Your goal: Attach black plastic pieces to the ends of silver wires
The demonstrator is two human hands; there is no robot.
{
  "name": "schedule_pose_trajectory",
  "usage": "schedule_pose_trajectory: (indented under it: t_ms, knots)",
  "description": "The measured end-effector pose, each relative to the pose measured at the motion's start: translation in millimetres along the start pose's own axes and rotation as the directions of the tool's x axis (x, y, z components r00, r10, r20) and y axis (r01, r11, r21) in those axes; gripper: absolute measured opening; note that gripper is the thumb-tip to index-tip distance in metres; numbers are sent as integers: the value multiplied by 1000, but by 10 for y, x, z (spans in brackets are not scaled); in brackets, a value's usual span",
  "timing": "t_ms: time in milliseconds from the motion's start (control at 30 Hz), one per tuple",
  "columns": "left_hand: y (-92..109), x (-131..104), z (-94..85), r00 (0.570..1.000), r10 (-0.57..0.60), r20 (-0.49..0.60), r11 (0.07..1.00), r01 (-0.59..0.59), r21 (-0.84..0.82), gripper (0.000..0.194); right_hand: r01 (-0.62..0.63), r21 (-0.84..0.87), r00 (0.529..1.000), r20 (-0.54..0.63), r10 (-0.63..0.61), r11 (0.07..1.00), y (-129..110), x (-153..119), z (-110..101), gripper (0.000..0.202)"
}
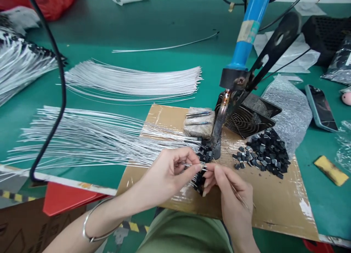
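Note:
My left hand [175,168] is closed in a pinch on a white wire [188,164] near its end. Fingertip to fingertip with it, my right hand [229,189] is also pinched shut. A thin silvery strand, which looks like solder wire [240,197], runs through its fingers; the small part at the fingertips is mostly hidden. Just beyond both hands hangs a soldering iron [245,40] with a blue handle, its tip pointing down in a black metal stand [276,44]. Wires with black ends [204,150] lie beside and partly under my left hand.
Brown cardboard [276,209] covers the bench front. Loose black pieces [270,150] are piled right, near a black fan [241,119]. Spare tips lie on a grey block [199,128]. White wire bundles [134,79] lie left, behind a black cable [59,62]. A phone [322,106] lies right.

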State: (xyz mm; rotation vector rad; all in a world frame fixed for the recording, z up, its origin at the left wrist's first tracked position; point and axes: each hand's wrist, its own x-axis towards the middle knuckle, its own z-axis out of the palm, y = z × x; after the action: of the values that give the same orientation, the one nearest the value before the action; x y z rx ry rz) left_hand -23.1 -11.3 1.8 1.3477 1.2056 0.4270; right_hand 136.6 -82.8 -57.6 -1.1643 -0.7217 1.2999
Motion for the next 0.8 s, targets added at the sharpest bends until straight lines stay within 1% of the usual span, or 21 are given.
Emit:
schedule_pose_trajectory:
  t_ms: [200, 467, 567, 700, 800]
  knots:
    - [-24, -31, 18, 1000, -5, -13, 1000, 6, 14, 29, -71, 98, 997, 18, 69, 993, 13, -11, 54, 11]
    - [-51, -65, 62, 1000, 26, -16, 1000, -25, 15, 25, -157, 138, 986, -26, 162, 978, -27, -13, 74, 14]
    - [-64, -65, 63, 999, 41, -12, 999, -41, 13, 25, -180, 166, 984, 21, 180, 969, -30, 2, 49, 14]
    - [-60, -68, 52, 999, 42, -10, 998, -42, 37, 25, -267, 212, 963, 93, 253, 940, -53, 40, 13, 14]
    - [-50, -67, 48, 999, 35, -5, 999, -35, 32, 26, -302, 226, 952, 121, 281, 926, -73, 50, -5, 13]
